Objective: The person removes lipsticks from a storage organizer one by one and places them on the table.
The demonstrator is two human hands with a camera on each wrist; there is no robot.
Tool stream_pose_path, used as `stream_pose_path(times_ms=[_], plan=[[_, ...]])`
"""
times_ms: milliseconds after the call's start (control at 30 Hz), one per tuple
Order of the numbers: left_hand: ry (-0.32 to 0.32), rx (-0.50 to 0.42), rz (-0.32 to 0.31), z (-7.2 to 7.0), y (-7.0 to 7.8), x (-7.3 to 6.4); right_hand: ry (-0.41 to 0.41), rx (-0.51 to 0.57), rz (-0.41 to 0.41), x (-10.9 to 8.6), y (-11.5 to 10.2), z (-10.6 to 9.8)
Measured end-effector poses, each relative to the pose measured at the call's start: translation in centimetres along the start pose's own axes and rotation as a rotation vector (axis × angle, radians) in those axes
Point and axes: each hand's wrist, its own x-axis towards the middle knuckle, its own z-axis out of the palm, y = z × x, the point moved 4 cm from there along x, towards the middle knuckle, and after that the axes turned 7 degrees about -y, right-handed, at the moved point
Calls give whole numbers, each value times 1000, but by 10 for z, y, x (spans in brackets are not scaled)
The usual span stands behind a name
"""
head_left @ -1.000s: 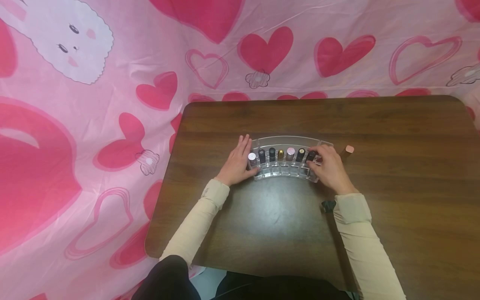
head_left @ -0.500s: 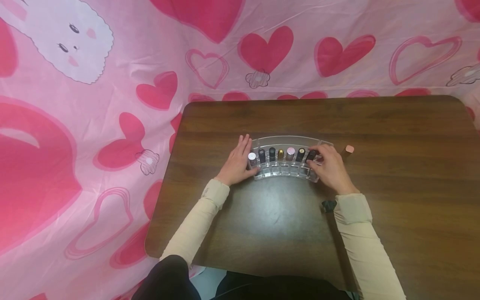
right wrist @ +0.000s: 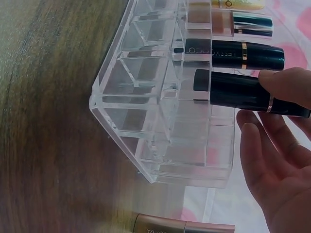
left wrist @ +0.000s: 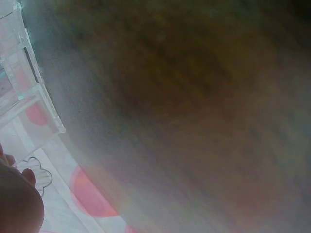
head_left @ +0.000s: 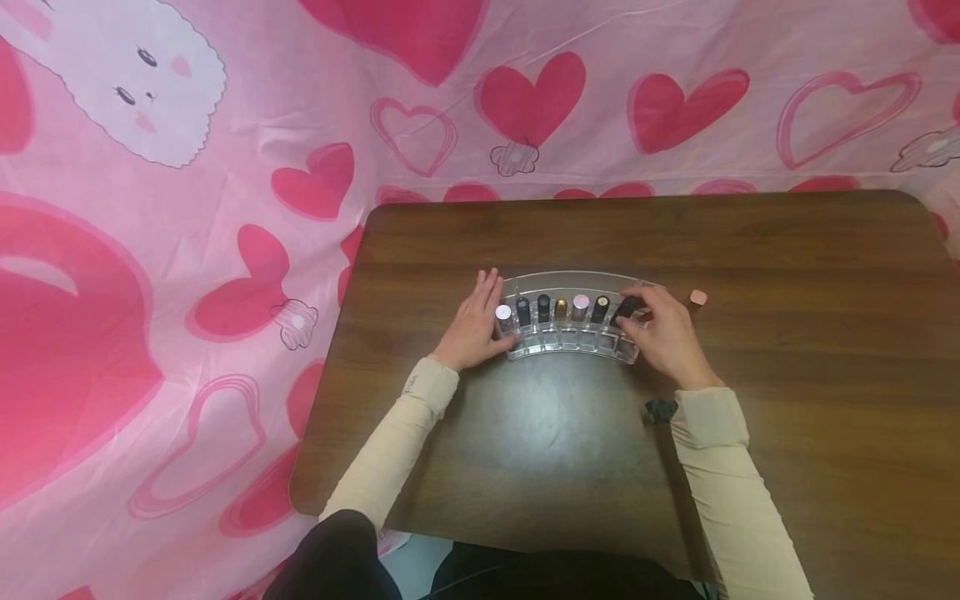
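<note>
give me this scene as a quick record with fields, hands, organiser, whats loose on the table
surface: dark brown wooden table
organiser: clear curved acrylic lipstick rack, seven tubes in a row
left hand: rests flat against the rack's left end
right hand: pinches the black lipstick tube with a gold band in the rack's rightmost filled slot
loose item: pink-capped lipstick tube on the table, right of the rack
backdrop: pink heart-print cloth

Long cream sleeves (head_left: 390, 450) on both arms, dark trousers, bare hands
</note>
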Motion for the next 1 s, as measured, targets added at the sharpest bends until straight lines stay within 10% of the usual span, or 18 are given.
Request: stream_pose_path(times_ms=[1000], plan=[[3,-1,2,1,-1,1,41,50,-25,-6,-8,-13]])
